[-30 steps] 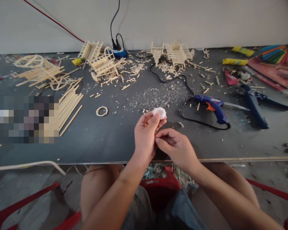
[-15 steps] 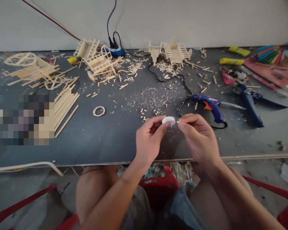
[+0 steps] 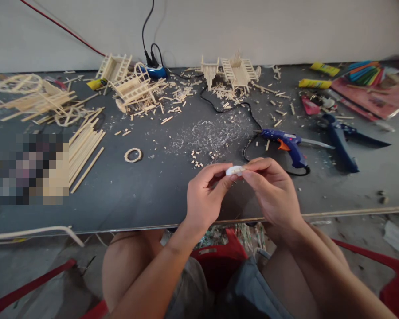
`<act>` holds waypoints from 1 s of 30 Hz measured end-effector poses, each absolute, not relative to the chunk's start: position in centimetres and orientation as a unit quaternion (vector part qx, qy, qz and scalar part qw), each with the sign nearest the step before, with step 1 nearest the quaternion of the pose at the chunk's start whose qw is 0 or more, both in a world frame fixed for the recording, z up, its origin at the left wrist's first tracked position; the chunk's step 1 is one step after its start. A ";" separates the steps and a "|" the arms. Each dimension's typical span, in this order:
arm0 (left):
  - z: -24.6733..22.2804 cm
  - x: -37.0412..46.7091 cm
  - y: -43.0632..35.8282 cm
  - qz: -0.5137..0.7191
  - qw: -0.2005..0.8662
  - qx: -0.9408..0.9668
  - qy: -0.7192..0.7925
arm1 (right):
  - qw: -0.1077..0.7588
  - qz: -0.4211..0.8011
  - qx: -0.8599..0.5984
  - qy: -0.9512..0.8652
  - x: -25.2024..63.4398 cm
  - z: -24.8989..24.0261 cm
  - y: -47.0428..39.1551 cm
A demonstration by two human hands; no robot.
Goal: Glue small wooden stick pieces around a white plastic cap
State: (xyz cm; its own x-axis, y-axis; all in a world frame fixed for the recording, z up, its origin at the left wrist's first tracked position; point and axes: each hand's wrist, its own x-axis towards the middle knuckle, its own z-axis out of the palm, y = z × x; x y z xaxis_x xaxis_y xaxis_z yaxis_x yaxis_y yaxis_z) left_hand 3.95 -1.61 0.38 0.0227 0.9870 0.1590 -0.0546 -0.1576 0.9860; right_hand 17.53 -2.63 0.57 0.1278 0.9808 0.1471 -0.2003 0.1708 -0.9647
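Observation:
Between finger and thumb of my left hand (image 3: 208, 190) is a small white round piece (image 3: 234, 170), held above the table near its front edge. The fingertips of my right hand (image 3: 275, 188) are pinched at the right side of that piece, on a small wooden bit (image 3: 241, 169) mostly covered by the fingers. Beyond my hands lie small cut wooden bits (image 3: 197, 158). A ring of wooden pieces (image 3: 133, 155) lies flat to the left. The blue glue gun (image 3: 282, 141) rests on the table beyond my right hand.
Wooden cart models (image 3: 241, 73) and stick scraps line the back. Long sticks (image 3: 86, 148) lie at the left. Dark blue pliers (image 3: 342, 141), yellow tubes (image 3: 315, 83) and coloured sticks (image 3: 365, 73) are at the right. A black cord (image 3: 226, 108) crosses the middle.
My right hand has moved left, bringing the small wooden bit from beside the white piece up against it. The view has shifted slightly.

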 end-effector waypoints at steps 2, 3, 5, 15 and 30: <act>0.3 3.9 -1.6 0.546 0.471 0.537 0.438 | 0.615 0.479 -0.430 -0.455 17.5 0.6 -2.6; 0.3 3.9 -1.6 0.546 0.468 0.540 0.438 | 0.614 0.479 -0.431 -0.455 17.5 0.7 -2.6; 0.3 3.9 -1.6 0.546 0.463 0.542 0.440 | 0.614 0.479 -0.432 -0.455 17.4 0.8 -2.6; 0.4 4.0 -1.6 0.547 0.459 0.539 0.446 | 0.607 0.473 -0.448 -0.455 17.3 0.9 -2.8; 0.5 4.1 -1.8 0.550 0.521 0.489 0.433 | 0.573 0.431 -0.513 -0.472 17.1 1.2 -2.8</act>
